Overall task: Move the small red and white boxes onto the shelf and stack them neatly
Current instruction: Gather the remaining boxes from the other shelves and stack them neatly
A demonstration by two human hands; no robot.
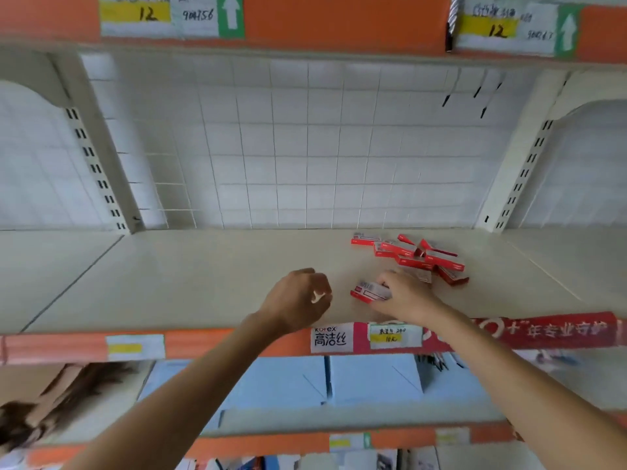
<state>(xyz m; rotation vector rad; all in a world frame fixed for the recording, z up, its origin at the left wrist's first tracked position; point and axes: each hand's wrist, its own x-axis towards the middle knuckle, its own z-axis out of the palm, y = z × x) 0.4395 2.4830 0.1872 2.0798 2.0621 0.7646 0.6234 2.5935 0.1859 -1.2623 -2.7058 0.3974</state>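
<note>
R hand (403, 295) grips one red-and-white box (370, 292) on the shelf (203, 283), long axis approx 10-to-4 o'clock. Loose pile of boxes (415, 256) lies just beyond at 1 o'clock, so R is nearer. L hand (298, 300) curled, holding nothing, at 9 o'clock of the box.

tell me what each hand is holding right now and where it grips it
The right hand holds one small red and white box by its right end. The left hand is curled and seems to hold nothing.
</note>
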